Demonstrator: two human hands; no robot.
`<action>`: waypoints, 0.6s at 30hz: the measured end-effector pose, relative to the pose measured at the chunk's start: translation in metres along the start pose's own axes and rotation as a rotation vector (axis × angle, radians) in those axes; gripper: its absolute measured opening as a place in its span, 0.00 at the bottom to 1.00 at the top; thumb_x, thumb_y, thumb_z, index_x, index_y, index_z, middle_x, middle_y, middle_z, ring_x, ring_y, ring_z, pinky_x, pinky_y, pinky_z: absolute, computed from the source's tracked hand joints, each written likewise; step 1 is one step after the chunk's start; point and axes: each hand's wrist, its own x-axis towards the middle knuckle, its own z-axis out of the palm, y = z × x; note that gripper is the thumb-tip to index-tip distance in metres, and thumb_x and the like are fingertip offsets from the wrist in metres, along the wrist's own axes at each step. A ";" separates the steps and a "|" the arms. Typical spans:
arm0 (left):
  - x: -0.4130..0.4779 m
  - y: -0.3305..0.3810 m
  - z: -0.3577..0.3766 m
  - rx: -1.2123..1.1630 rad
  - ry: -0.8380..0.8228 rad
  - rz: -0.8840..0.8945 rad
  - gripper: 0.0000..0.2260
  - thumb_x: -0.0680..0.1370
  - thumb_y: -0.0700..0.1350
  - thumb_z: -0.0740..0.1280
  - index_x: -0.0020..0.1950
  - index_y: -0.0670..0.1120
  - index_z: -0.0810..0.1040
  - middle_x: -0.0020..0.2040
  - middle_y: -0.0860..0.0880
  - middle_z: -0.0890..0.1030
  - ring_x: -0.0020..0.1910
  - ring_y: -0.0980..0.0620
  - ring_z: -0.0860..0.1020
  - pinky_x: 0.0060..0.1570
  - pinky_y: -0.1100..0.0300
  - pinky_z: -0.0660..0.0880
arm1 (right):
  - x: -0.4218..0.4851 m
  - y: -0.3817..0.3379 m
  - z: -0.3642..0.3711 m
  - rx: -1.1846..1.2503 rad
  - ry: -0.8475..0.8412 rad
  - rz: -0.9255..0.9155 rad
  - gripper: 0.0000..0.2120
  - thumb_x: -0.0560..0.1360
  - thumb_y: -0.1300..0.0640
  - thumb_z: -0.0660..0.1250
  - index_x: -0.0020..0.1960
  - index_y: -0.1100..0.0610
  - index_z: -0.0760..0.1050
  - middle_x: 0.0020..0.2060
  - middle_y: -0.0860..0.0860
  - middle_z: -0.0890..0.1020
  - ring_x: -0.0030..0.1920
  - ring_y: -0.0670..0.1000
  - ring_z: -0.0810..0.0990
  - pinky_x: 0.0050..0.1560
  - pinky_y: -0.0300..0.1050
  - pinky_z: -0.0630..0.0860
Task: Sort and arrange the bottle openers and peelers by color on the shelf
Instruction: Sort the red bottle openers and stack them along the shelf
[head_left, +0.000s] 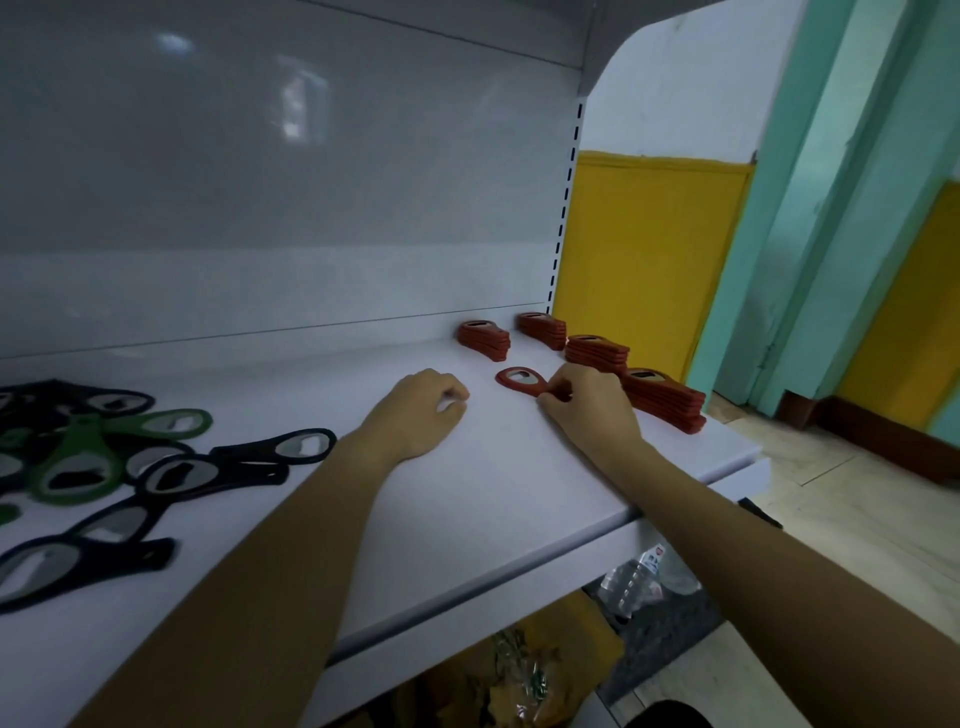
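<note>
— Where is the red bottle opener (519, 379)?
— Flat on the shelf (493, 493), near its back right corner, just in front of four red stacks (662, 397). The right hand (587, 410) pinches its handle end.
— And the left hand (421, 410)?
— It rests on the shelf nearby, fingers curled. I cannot tell whether it holds anything. Black and green openers (104, 457) lie heaped at the left edge.

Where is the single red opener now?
The single red opener lies on the shelf, right of centre in the head view, pinched by the right hand, just before the red stacks.
</note>
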 end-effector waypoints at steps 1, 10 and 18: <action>0.000 0.000 0.000 0.011 -0.006 0.005 0.11 0.79 0.42 0.62 0.59 0.43 0.77 0.59 0.45 0.76 0.60 0.48 0.74 0.60 0.61 0.66 | 0.001 0.000 0.000 -0.003 0.001 -0.008 0.06 0.73 0.58 0.66 0.48 0.59 0.78 0.44 0.56 0.82 0.47 0.55 0.79 0.44 0.48 0.76; 0.000 0.002 0.000 0.047 -0.013 0.018 0.12 0.79 0.43 0.61 0.60 0.43 0.77 0.60 0.44 0.75 0.61 0.47 0.73 0.62 0.59 0.67 | 0.003 0.001 0.002 -0.042 0.032 -0.031 0.07 0.73 0.57 0.66 0.48 0.60 0.78 0.44 0.56 0.82 0.46 0.55 0.78 0.40 0.47 0.74; -0.007 0.009 -0.011 0.202 0.051 -0.001 0.13 0.80 0.47 0.58 0.63 0.46 0.74 0.62 0.47 0.73 0.62 0.49 0.71 0.59 0.57 0.68 | 0.000 -0.005 0.003 -0.142 0.150 -0.201 0.12 0.74 0.55 0.66 0.53 0.60 0.78 0.51 0.58 0.78 0.53 0.61 0.74 0.46 0.51 0.72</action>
